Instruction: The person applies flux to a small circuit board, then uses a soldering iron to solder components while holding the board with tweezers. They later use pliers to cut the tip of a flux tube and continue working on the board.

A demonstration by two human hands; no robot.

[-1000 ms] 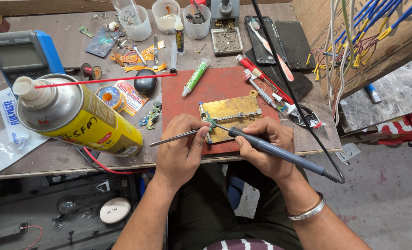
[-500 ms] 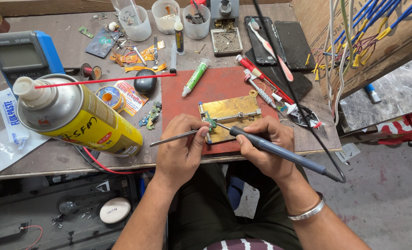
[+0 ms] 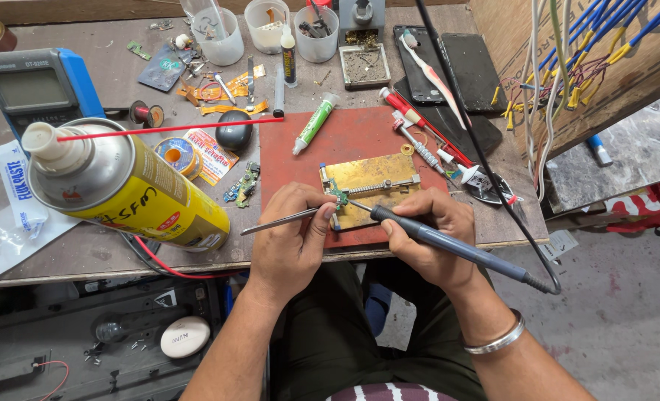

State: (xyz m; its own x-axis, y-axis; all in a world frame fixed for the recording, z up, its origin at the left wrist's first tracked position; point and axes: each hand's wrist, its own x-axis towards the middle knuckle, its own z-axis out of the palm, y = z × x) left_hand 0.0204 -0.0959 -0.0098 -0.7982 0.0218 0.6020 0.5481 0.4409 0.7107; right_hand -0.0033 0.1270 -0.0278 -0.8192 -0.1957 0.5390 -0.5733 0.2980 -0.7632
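Gripping tweezers (image 3: 282, 220) in left hand (image 3: 293, 238), right hand (image 3: 430, 238) clamped on soldering iron (image 3: 456, 246)

Left hand (image 3: 294, 236) slightly nearer the clamp (image 3: 372, 189)

Worktop (image 3: 107, 249): worn grey-brown board, scratched, front edge near person's lap.

Lying on it: red mat (image 3: 360, 137) at centre front; brass clamp plate (image 3: 378, 186) on mat. Green tube (image 3: 315, 122) across mat's back edge. Yellow spray can (image 3: 133, 189) on its side at left, red straw pointing right. Blue meter (image 3: 37, 85) back left. Solder reel (image 3: 178, 156) and black oval lump (image 3: 235, 131) just beside can. Three white cups (image 3: 270, 26) along back edge. Two dark phones (image 3: 449, 63) back right, toothbrush (image 3: 434, 78) across them.
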